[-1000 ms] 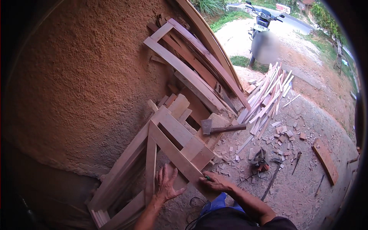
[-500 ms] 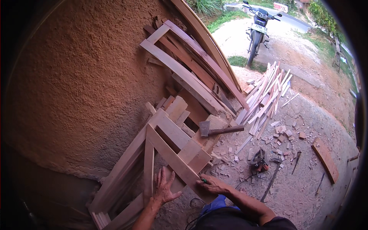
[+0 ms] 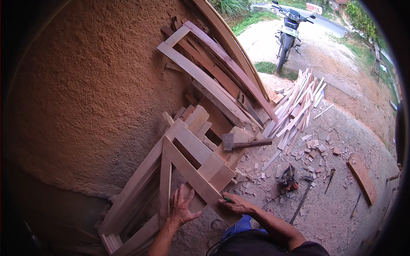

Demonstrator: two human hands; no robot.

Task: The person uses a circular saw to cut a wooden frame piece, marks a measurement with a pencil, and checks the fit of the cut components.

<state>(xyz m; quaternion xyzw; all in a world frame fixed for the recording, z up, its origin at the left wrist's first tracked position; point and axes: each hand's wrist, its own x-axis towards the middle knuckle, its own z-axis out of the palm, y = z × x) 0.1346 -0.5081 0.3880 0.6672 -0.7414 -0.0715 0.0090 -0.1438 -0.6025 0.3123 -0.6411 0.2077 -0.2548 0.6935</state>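
Note:
My left hand [image 3: 183, 208] lies with its fingers spread on a short flat piece of wood [image 3: 195, 202], beside an upright wooden strip [image 3: 165, 187]. In my right hand [image 3: 239, 205] is a slim green pencil-like thing [image 3: 229, 199], mostly hidden by the fingers. That hand rests at the near end of a long pale board [image 3: 192, 175], which slants from upper left toward my body. Beneath the board are joined wooden frame pieces [image 3: 141, 175]. A hammer [image 3: 245, 144] with a wooden handle lies on wood blocks just beyond the board.
Timber frames [image 3: 205, 79] lean on the rough wall [image 3: 85, 94]. Thin sticks [image 3: 299, 106] are piled at far right, with offcuts scattered nearby. A corded power tool [image 3: 289, 180], a long bar [image 3: 301, 204] and a reddish plank [image 3: 362, 178] lie on the floor. A motorcycle [image 3: 288, 36] stands outside.
My left hand has shifted slightly, its fingers still spread. The right hand has turned a little at the board's near end, the green thing still in it.

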